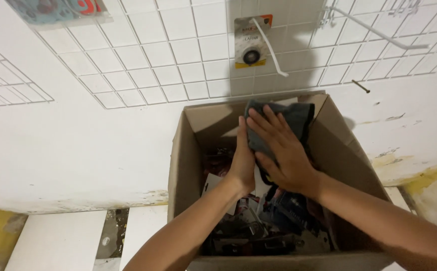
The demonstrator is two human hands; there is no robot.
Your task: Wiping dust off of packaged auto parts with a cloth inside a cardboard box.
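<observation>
Cloth (288, 120), grey-blue and folded, sits at the centre of the frame above the open cardboard box (188, 150), pressed between my palms. My right hand (284, 155) lies flat over its front with fingers spread; my left hand (243, 163) braces its left edge. Packaged items (258, 221) fill the box below.

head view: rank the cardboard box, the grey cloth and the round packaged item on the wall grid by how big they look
1. cardboard box
2. grey cloth, partly covered by the hands
3. round packaged item; it hangs farther from the camera, so its true size is unsure
</observation>
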